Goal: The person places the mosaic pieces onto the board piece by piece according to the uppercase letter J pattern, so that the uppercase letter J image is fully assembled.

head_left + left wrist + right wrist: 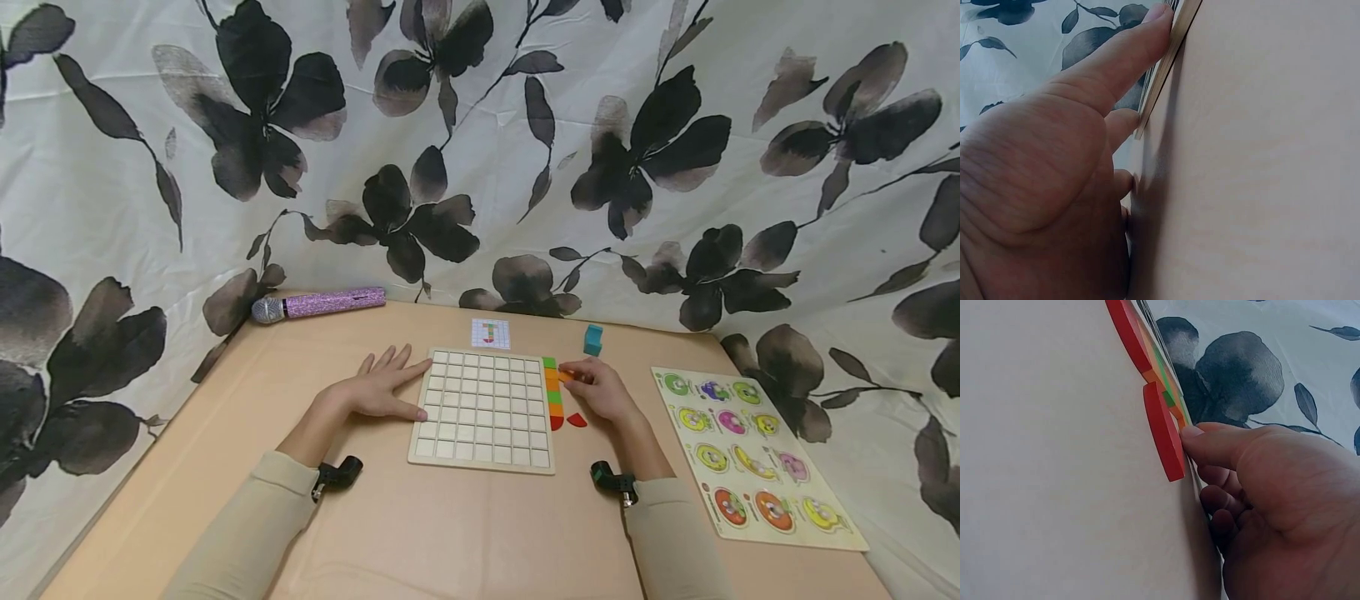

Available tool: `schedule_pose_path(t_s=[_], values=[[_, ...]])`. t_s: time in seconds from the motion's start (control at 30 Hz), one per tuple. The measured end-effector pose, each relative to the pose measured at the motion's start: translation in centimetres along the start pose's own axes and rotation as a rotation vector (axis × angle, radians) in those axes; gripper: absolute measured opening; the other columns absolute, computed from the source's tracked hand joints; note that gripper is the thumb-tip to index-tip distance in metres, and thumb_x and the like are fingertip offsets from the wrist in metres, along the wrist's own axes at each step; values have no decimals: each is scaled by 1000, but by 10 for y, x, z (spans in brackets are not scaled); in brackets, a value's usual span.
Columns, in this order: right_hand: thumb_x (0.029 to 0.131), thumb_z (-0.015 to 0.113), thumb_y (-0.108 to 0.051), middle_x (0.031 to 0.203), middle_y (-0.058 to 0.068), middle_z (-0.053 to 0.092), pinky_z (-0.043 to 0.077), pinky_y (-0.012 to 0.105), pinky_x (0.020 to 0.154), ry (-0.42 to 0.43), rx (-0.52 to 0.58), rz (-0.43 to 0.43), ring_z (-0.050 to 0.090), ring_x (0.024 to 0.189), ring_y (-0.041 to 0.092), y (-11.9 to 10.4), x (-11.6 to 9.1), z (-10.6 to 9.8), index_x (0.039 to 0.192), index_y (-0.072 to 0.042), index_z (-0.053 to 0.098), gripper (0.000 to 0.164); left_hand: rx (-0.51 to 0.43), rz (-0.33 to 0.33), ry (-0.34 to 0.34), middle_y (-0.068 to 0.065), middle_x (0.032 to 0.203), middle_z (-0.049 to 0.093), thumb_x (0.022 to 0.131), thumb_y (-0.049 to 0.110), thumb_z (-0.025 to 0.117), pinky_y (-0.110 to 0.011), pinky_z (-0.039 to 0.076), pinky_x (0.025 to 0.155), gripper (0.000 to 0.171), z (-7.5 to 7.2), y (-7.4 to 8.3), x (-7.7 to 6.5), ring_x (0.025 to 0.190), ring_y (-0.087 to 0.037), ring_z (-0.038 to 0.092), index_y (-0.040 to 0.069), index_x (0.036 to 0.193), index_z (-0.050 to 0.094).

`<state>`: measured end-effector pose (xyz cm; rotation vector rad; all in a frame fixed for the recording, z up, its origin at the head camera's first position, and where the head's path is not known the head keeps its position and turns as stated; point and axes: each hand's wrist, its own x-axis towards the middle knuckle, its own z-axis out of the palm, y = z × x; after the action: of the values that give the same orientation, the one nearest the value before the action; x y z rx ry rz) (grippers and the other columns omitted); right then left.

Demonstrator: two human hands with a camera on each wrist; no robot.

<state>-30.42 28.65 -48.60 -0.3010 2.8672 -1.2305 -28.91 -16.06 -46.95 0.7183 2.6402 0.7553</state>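
Note:
A pale wooden grid board [481,461] with rows of white square cells lies on the table. My left hand [378,385] is spread beside it, thumb and index fingertip touching its left edge; in the left wrist view the thumb reaches the board's rim [1170,65]. Along the right edge stands a column of green, orange and red blocks [552,397]. My right hand [603,390] pinches a small orange block [566,377] next to that column. Just below the fingers lies a loose red curved piece [577,420], which shows near the thumb in the right wrist view.
Behind the board lie a small pattern card [491,333] and teal blocks [592,340]. A purple glittery microphone [333,302] lies at the back left. On the right is a board with fruit pictures [750,458]. A flowered cloth [480,167] hangs behind the table.

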Motion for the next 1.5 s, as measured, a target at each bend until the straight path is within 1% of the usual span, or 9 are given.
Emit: schedule_pose_path(t_s=[0.17,0.43,0.57,0.73,0.8,0.9,1.07,1.27,1.5], values=[[100,70,-12,111,13,60,45,31,83,-1,-9,-11,52,99,27,0,0,0,133,-8,70,33,-18,27,18,-26,173,-3,79,77,71,-74,-16,120,108,3,-7,2,158,-51,-12,30,166,27],[97,74,-12,109,13,65,47,33,83,32,-19,-9,54,96,27,-3,-2,-1,129,-7,71,32,13,-4,-9,-28,173,-2,82,72,73,-73,-14,121,107,-3,2,0,158,-51,-10,26,167,27],[95,77,-11,106,12,68,49,28,80,63,-25,1,55,92,26,-3,-2,-2,128,-8,71,33,5,-10,-12,-27,173,-2,81,72,74,-72,-14,122,108,-4,4,-2,158,-51,-10,26,166,27],[93,79,-11,102,11,70,50,23,75,138,-36,37,58,90,25,-2,-1,-4,124,-9,74,31,-5,18,11,-26,173,-4,80,77,71,-73,-16,120,108,1,-6,1,158,-51,-12,31,167,26],[94,78,-11,104,12,70,50,21,76,167,-7,59,60,91,26,-3,-1,-5,124,-8,74,31,-5,27,17,-27,173,-4,80,77,71,-74,-17,119,107,3,-8,3,158,-52,-13,31,166,26],[96,76,-11,107,14,71,52,17,76,183,47,78,61,92,27,-5,-1,-7,127,-6,73,32,14,2,2,-26,173,-3,82,73,72,-73,-15,121,106,0,-1,1,158,-51,-11,28,167,26],[98,72,-8,111,18,69,53,12,76,171,100,57,62,96,29,-8,0,-8,132,-2,69,34,63,-37,-18,-23,174,-2,86,67,72,-70,-11,124,103,-4,7,-2,160,-48,-9,26,167,25],[100,71,-12,112,15,69,52,14,77,159,125,13,60,100,28,-22,0,-11,131,-3,69,33,32,-11,13,-22,175,-3,80,77,71,-71,-14,122,107,4,-6,4,160,-48,-11,33,166,26],[99,71,-12,110,12,68,52,13,78,143,151,-16,58,99,28,-45,-3,-13,133,-6,69,34,-11,-9,-10,-26,173,-3,82,70,74,-70,-16,122,106,-3,6,-2,159,-49,-12,27,166,28]])
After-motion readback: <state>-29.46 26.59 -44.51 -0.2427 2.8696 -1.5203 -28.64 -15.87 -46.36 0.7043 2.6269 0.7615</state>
